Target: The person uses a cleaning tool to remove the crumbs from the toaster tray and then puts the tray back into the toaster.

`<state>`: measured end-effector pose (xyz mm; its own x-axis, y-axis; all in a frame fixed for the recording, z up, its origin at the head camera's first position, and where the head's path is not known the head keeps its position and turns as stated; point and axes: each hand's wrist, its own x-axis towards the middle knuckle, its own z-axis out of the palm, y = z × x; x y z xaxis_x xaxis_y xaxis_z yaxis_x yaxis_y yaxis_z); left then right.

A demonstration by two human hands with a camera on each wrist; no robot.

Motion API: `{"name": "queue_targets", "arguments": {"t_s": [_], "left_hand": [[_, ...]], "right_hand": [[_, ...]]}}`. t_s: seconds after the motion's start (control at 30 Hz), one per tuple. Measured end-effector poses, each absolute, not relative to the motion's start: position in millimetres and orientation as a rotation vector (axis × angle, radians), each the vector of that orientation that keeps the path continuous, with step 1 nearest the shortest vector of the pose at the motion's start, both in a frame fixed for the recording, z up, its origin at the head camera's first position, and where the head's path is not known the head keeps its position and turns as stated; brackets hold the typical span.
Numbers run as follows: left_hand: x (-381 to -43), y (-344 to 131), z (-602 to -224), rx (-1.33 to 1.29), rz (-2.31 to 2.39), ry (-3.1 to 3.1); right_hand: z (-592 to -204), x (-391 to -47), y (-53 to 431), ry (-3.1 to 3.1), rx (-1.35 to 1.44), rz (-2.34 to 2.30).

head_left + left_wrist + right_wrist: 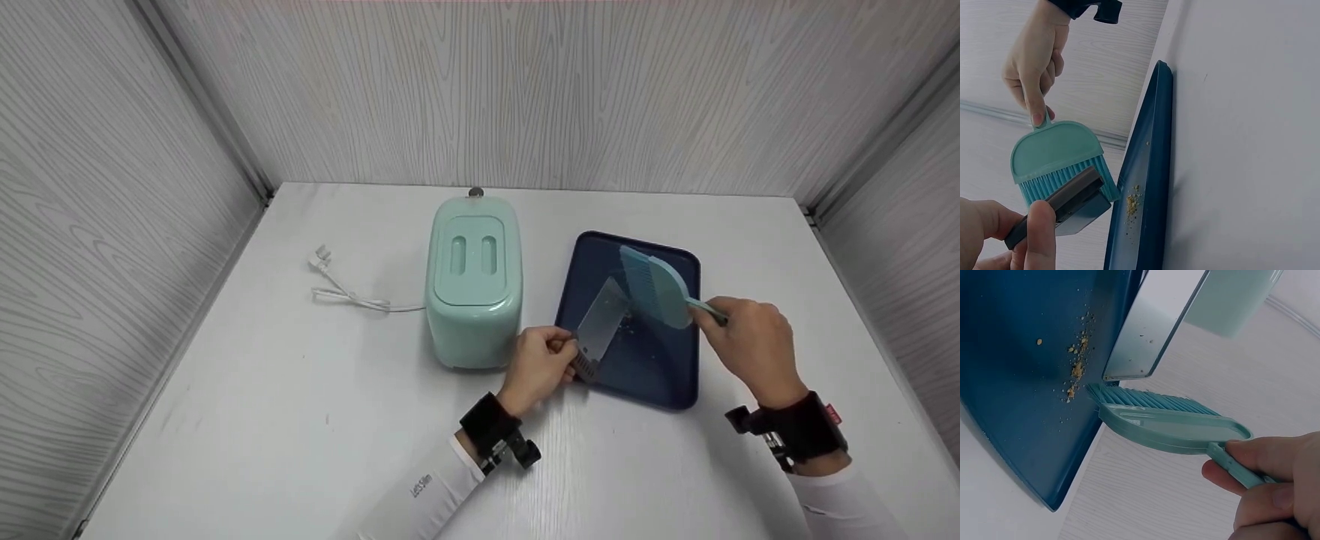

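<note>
My left hand (538, 364) pinches the dark end of a shiny metal crumb tray (602, 321), which is tilted over a blue tray (660, 382). A few specks cling to the crumb tray's surface in the right wrist view. My right hand (754, 345) grips the handle of a mint-green brush (1168, 430). The brush's bristles (1064, 177) are close to the crumb tray; whether they touch it I cannot tell. Yellowish crumbs (1076, 370) lie scattered on the blue tray.
A mint-green toaster (476, 322) with its lid on stands left of the blue tray. Its white cord (360, 301) and plug (320, 260) lie on the white table (300, 420). Wood-grain panels (525, 90) enclose the back and sides.
</note>
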<state>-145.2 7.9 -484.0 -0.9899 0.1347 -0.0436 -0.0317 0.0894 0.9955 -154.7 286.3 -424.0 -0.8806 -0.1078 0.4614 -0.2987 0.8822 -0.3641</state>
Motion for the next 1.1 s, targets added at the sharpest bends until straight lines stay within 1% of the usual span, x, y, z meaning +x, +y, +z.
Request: {"name": "queue_targets", "arguments": {"t_s": [0.3, 0.53, 0.83, 1.1], "left_hand": [[-145.5, 7.1, -484.8, 0.113, 2.038, 2.209], [-146.5, 7.0, -486.6, 0.078, 2.015, 2.228], [-147.2, 7.6, -486.4, 0.070, 2.031, 2.212], [-147.8, 7.6, -486.7, 0.071, 2.012, 2.222]], "right_hand": [[-418.9, -153.6, 291.2, -2.561, 0.319, 0.640], [-410.0, -147.5, 286.2, -2.582, 0.343, 0.776], [-391.8, -130.0, 286.8, -2.737, 0.357, 0.935], [-383.9, -128.7, 286.2, -2.883, 0.340, 1.049]]}}
